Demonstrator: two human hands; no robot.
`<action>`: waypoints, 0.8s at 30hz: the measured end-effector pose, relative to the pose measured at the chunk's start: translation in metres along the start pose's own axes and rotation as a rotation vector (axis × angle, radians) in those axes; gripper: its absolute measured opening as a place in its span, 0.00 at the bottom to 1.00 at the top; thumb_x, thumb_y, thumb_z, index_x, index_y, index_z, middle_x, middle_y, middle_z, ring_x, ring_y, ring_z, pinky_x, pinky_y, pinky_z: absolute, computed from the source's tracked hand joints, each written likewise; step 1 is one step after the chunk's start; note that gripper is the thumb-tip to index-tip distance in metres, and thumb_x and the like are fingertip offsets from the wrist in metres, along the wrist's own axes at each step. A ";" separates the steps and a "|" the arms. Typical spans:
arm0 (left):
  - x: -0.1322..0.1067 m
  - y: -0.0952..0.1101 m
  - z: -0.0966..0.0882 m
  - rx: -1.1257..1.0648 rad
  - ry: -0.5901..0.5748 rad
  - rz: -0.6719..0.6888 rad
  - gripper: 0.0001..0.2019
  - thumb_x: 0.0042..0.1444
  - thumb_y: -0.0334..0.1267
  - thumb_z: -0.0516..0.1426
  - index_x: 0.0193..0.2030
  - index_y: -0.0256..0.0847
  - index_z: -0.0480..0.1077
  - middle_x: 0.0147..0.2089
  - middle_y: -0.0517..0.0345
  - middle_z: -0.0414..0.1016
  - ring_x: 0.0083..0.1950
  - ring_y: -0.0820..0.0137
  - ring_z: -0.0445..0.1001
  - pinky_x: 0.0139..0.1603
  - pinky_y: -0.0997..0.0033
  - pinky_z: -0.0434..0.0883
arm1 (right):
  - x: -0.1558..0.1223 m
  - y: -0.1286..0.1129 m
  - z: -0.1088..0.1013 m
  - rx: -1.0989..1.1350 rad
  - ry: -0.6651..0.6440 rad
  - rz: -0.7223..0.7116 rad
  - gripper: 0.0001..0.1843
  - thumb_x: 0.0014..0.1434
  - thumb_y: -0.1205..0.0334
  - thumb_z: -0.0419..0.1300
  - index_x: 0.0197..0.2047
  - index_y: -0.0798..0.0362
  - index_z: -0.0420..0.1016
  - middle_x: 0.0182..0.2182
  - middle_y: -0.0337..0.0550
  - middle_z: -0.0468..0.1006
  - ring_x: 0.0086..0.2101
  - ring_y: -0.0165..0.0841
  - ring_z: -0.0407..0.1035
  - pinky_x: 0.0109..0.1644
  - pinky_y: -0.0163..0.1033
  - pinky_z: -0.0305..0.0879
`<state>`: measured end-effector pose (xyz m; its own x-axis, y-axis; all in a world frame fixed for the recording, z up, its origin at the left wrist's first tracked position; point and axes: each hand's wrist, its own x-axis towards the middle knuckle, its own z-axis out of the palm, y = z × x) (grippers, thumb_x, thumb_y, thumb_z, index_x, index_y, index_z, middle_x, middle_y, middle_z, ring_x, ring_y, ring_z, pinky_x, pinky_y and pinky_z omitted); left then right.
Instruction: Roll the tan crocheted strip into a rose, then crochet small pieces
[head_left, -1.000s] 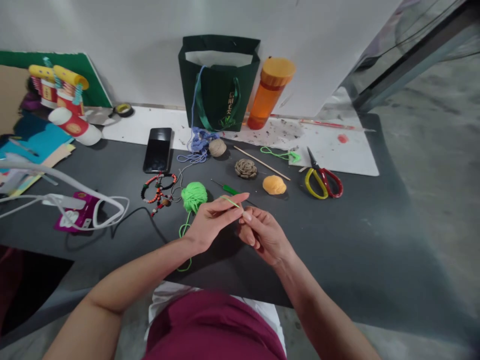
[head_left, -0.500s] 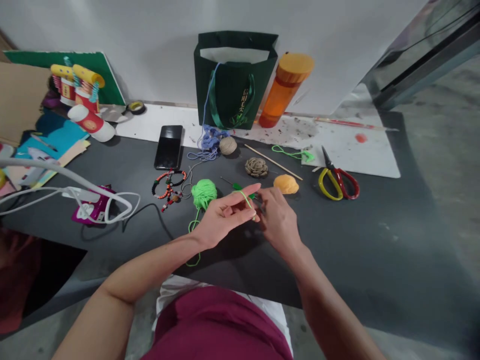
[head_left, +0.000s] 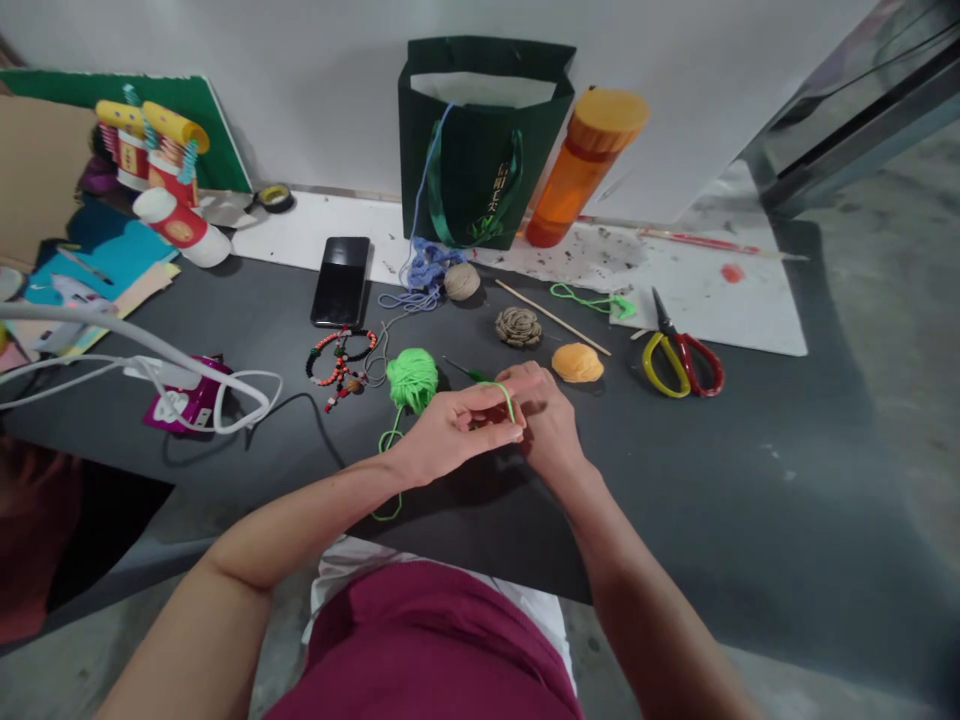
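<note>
The left hand (head_left: 450,430) and the right hand (head_left: 551,415), its grip hidden, meet over the table (head_left: 712,520), roughly midway between front and back edges. Nearer the back edge lie a green yarn ball (head_left: 412,379) and slim hook (head_left: 457,366); the left pinches a green strand (head_left: 511,402).

Soft fibre, glossy plastic

The counter (head_left: 750,500) looks smooth and matt. The green yarn ball (head_left: 412,378) is soft, fibrous, dull-finished; right of it, the brown rosette (head_left: 518,327) has a rough, ridged texture. Far off, the bag (head_left: 469,150) looks like smooth matt paper, the bottle (head_left: 574,185) translucent plastic, the phone (head_left: 341,282) glossy. The scissors (head_left: 670,330) pair metal blades (head_left: 661,308) with shiny plastic-looking handles (head_left: 721,374).
</note>
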<state>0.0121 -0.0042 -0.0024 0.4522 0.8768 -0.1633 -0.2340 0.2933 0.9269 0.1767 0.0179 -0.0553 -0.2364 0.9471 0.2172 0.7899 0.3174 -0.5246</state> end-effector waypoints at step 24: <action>0.009 0.012 -0.018 -0.289 0.029 -0.143 0.35 0.45 0.32 0.71 0.62 0.51 0.74 0.32 0.65 0.74 0.33 0.77 0.70 0.45 0.68 0.66 | -0.012 -0.018 -0.057 1.162 0.127 0.281 0.42 0.48 0.17 0.51 0.48 0.43 0.72 0.48 0.54 0.83 0.49 0.51 0.77 0.44 0.52 0.70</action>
<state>-0.0019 0.0135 0.0013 0.4742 0.8282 -0.2986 -0.4066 0.5069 0.7601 0.1974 -0.0022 -0.0014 -0.0285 0.9994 0.0217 -0.1929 0.0158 -0.9811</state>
